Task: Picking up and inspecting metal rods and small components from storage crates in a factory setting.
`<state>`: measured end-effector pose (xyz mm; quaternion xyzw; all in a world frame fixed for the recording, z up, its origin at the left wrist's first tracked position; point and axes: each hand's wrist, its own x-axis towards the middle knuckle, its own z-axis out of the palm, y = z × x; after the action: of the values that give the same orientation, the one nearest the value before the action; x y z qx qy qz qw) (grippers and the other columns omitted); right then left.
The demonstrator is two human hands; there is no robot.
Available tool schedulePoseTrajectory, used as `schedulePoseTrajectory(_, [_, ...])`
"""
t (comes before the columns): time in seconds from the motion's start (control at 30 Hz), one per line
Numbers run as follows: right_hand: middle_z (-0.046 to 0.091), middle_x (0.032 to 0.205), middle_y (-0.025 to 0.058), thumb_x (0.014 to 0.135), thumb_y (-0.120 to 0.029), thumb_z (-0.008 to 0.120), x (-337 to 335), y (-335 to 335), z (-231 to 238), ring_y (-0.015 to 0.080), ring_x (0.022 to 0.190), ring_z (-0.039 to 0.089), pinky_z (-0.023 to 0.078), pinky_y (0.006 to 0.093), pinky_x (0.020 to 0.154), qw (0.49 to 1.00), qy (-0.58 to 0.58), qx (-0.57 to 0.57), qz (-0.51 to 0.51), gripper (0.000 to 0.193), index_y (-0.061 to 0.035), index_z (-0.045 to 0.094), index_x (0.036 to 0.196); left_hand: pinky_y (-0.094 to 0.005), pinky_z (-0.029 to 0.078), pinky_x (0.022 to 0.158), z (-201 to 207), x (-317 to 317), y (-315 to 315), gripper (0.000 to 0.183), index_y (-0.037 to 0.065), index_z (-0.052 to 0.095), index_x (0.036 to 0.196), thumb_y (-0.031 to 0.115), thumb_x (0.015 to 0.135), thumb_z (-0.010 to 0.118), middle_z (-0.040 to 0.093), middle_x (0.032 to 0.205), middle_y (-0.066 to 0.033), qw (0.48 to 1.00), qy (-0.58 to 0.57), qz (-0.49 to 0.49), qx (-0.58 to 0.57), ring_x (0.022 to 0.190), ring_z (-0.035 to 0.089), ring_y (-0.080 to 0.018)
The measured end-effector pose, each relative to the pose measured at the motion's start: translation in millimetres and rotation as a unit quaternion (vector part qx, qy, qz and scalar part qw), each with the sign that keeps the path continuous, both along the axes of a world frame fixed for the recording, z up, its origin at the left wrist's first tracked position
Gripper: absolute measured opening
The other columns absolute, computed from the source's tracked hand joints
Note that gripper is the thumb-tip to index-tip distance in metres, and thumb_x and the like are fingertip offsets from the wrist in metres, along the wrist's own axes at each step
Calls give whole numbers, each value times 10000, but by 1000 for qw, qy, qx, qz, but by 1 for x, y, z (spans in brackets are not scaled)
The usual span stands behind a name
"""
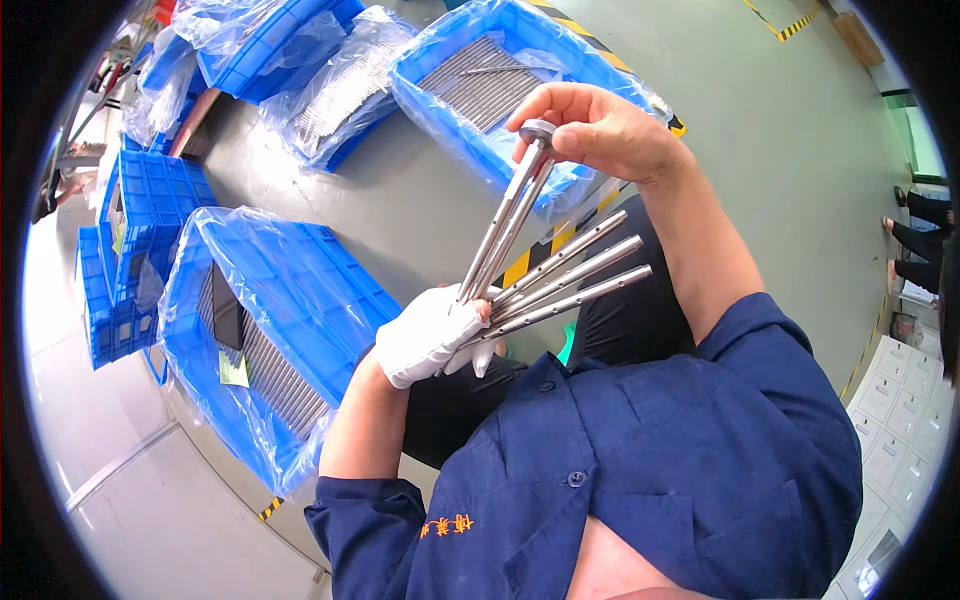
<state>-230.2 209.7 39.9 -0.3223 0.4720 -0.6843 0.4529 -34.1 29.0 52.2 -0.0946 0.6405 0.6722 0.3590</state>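
Note:
My left hand (428,335), in a white glove, is closed around several slim metal rods (575,277) with small holes along their sides. Some of the rods fan out to the right, while others point up toward my right hand (618,132). That bare hand pinches a round grey metal knob (537,130) between thumb and fingers, at the upper end of the upright rods. Whether the knob is fixed to a rod or only set against its end, I cannot tell.
A plastic-lined blue crate (325,285) at the left holds rows of rods, a dark flat device (228,308) and a paper slip (233,370). Another lined crate (425,125) of rods stands ahead. Stacked crates (165,195) are far left; a white cabinet (890,400) and people's legs are far right.

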Motion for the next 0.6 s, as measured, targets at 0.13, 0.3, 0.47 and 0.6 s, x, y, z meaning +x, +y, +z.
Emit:
schedulePoseTrajectory(0.13, [605, 887, 92, 680, -140, 706, -2, 7, 13, 150, 832, 584, 455, 271, 796, 992, 112, 61, -12, 357, -20, 569, 988, -214, 294, 369, -3, -1, 4, 447, 47, 559, 773, 479, 829, 461, 518, 493, -15, 1000, 9, 14, -23, 383, 389, -58])
schedulePoseTrajectory(0.3, [598, 928, 91, 702, -79, 664, -4, -2, -2, 151, 870, 570, 445, 261, 802, 996, 52, 66, 8, 345, -8, 550, 1019, -217, 300, 378, -7, -4, 2, 439, 69, 509, 655, 460, 841, 437, 487, 479, -4, 999, -17, 0, -27, 387, 384, -65])
schedulePoseTrajectory(0.47, [574, 950, 83, 759, -125, 604, -15, 3, -4, 152, 898, 543, 431, 278, 822, 985, 165, 42, -7, 312, -3, 541, 1039, -243, 340, 410, -10, -7, -1, 394, 56, 543, 765, 427, 840, 433, 508, 542, -14, 998, 22, -28, -46, 429, 425, -91])
schedulePoseTrajectory(0.6, [568, 944, 108, 845, -193, 533, -53, 24, -25, 188, 871, 560, 436, 336, 863, 984, -90, -23, -153, 347, -6, 471, 1130, -210, 336, 422, -20, -8, 8, 362, 74, 567, 943, 405, 801, 534, 504, 554, 12, 996, 86, 15, 19, 446, 434, -69])
